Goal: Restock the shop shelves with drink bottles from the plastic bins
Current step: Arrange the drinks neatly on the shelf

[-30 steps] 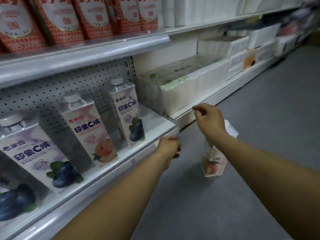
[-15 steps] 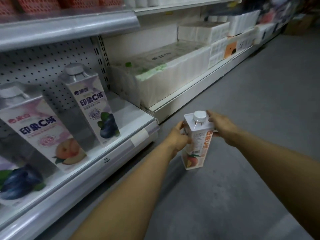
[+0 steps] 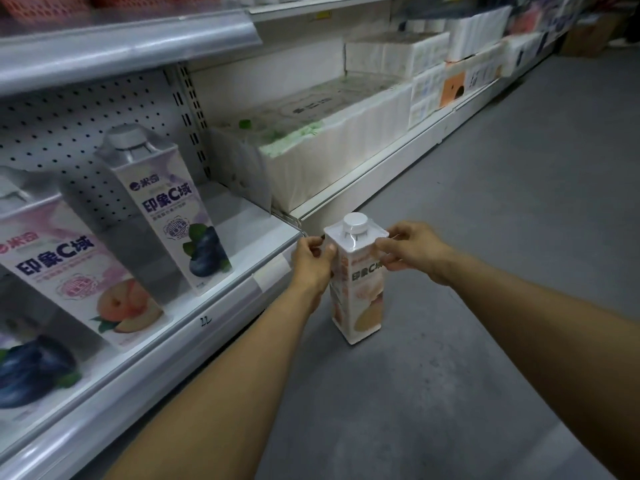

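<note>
**Item in hand.** One held carton (image 3: 358, 289), white with a white screw cap, is upright in the air over the grey floor (image 3: 502, 271). It sits just right of the near-right corner of the lower shelf (image 3: 249, 230). Its front reads "印象C域" above a peach picture. The small brand mark above that line is too blurred to read.

**Hands.** The left hand (image 3: 313, 263) has thumb and fingers curled round the carton's upper left edge, clamped on it. The right hand (image 3: 412, 249) has curled fingers pinching the carton's upper right shoulder, beside the cap.

**Shelf stock.**
- A blueberry carton (image 3: 169, 209) stands farthest right on the lower shelf.
- A shelved peach carton (image 3: 79, 271) stands to its left and nearer.
- A second blueberry carton (image 3: 31, 368) stands at the near left, partly cut off by the frame edge.
- The first two read "印象C域" in dark letters.

**Fixtures.** The shelf's front rail (image 3: 194, 337) bears a handwritten mark that looks like "22". A pale blank tag (image 3: 272, 275) sits at the rail's right end. A perforated back panel (image 3: 69, 112) stands behind the cartons.

**Adjacent bay, farther right.** It holds wrapped white tissue packs (image 3: 329, 161), their print unreadable, and beyond them an orange-faced box (image 3: 453, 89).
</note>
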A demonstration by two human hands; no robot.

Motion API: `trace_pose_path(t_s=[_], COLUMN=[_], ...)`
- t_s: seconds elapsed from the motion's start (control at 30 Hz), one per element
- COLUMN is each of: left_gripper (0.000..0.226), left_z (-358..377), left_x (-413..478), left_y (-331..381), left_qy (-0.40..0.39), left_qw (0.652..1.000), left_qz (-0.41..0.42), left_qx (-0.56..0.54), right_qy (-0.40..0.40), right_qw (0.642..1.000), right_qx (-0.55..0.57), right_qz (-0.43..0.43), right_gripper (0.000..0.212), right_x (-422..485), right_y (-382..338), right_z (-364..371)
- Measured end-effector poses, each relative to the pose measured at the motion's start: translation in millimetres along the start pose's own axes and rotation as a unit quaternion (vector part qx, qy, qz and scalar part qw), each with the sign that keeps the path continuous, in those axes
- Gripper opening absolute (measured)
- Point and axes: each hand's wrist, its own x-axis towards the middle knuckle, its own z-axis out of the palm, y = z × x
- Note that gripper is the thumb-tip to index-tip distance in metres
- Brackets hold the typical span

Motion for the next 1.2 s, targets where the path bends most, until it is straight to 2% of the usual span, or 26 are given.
trace_pose_path(t_s=[0.07, 0.1, 0.27, 0.4, 0.5, 0.67, 0.8, 0.97, 1.1, 1.2], left_gripper=[0.011, 0.010, 0.040, 0.041, 0.037, 0.056, 0.051, 0.040, 0.034, 0.027], left_z=[-8, -12, -28, -32, -43, -58, -69, -77, -73, -71], left_x=[1, 1, 2, 3, 1, -1, 5, 4, 1, -1], left_y=[2, 3, 15, 13, 12, 9, 4, -1, -2, -4], left_qy=[0.022, 0.023, -0.028, -0.052, -0.067, -0.060, -0.036, -0.032, -0.019, -0.010], left_qw=[0.999, 0.999, 0.997, 0.999, 0.997, 0.998, 0.999, 0.995, 0.988, 0.985], left_qz=[-0.025, -0.031, -0.029, 0.013, 0.009, 0.010, -0.008, -0.042, -0.054, -0.065], left_qx=[-0.019, -0.029, -0.060, -0.010, -0.023, 0.011, -0.010, -0.081, -0.140, -0.162], right_qy=[0.001, -0.002, -0.031, -0.042, -0.045, -0.040, -0.076, -0.076, -0.046, -0.022], right_qw=[0.999, 0.999, 0.999, 0.997, 0.992, 0.992, 0.987, 0.989, 0.993, 0.994], right_qx=[-0.032, -0.040, -0.035, -0.060, -0.097, -0.089, -0.114, -0.097, -0.046, -0.050], right_qz=[-0.017, -0.021, -0.026, -0.040, -0.061, -0.074, -0.082, -0.082, -0.100, -0.096], right_gripper=[0.020, 0.021, 0.022, 0.025, 0.025, 0.024, 0.043, 0.053, 0.040, 0.038], right_x=[0, -1, -2, -4, -3, -4, -7, -11, -16, -18], right_y=[-3, -6, -16, -15, -19, -29, -37, -35, -37, -35], right_z=[9, 13, 20, 32, 43, 51, 59, 73, 90, 100])
